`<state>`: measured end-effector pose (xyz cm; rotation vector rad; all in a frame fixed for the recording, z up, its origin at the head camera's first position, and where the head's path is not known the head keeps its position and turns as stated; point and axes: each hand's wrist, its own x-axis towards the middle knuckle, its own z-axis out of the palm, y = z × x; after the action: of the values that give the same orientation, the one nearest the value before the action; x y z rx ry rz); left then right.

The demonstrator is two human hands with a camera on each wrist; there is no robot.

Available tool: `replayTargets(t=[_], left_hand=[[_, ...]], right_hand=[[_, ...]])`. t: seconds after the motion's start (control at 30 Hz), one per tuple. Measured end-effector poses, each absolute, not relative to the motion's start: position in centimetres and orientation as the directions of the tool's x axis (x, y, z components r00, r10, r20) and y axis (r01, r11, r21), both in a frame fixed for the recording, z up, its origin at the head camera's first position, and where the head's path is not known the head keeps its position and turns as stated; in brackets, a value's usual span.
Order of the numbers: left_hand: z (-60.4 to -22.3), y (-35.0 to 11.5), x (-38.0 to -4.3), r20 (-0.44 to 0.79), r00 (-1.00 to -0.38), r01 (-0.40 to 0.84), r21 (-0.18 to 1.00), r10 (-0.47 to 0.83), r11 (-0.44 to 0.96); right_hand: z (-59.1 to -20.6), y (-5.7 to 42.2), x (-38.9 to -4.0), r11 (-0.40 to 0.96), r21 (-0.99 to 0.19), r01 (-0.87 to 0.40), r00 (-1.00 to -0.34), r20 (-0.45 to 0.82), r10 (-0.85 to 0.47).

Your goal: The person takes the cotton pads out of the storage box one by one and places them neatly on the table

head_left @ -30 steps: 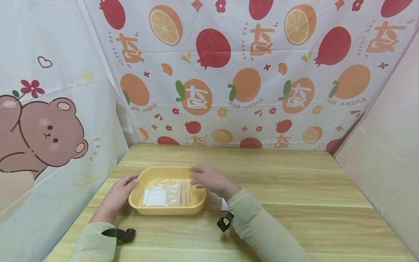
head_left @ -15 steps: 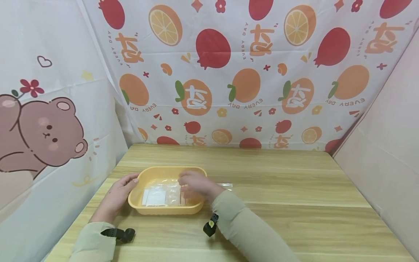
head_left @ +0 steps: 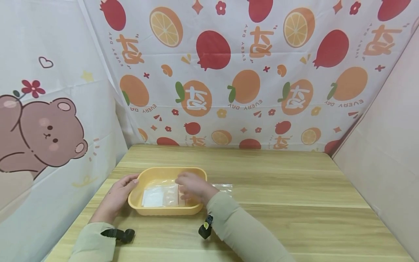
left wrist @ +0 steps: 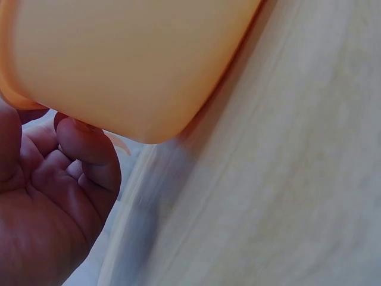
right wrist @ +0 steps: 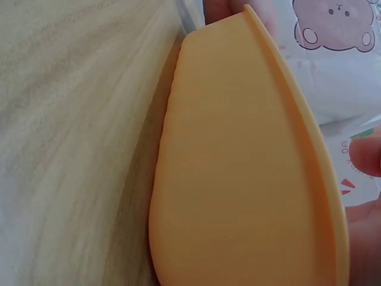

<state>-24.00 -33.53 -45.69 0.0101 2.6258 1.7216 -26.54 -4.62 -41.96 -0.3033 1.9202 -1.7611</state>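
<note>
My left hand (head_left: 119, 193) grips the left end of a yellow plastic basin (head_left: 163, 211), thumb over the rim. In the left wrist view, curled fingers (left wrist: 89, 149) sit under the basin's edge. Inside the basin lies a clear zip-lock bag (head_left: 170, 196) with a white panel and a reddish line near its right end. My right hand (head_left: 194, 187) reaches over the right rim above that end, slightly blurred. Its thumb (right wrist: 366, 156) stands apart from the other fingers in the right wrist view. Whether the fingertips touch the bag is hidden.
Another clear zip-lock bag (head_left: 224, 188) lies on the wooden table (head_left: 288, 203) right of the basin, partly behind my right forearm. A fruit-print cloth (head_left: 212, 87) hangs behind the table. White cloths flank both sides.
My right hand has moved left from the right rim into the basin. The bag inside has shifted slightly left. More of the bag on the table shows. My left hand keeps its place.
</note>
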Motion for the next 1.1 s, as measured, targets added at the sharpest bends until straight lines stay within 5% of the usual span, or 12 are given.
replayTargets(t=[0.77, 1.1], left_hand=[[-45.8, -33.8, -24.3, 0.004, -1.000, 0.006, 0.908, 0.006, 0.419], [-46.0, -33.8, -24.4, 0.005, -1.000, 0.004, 0.908, 0.000, 0.419]], right_hand=[[-42.6, -5.8, -26.4, 0.106, -0.977, 0.185, -0.865, -0.214, -0.455], [-43.4, -6.7, -26.8, 0.194, -0.961, 0.195, -0.859, -0.263, -0.440]])
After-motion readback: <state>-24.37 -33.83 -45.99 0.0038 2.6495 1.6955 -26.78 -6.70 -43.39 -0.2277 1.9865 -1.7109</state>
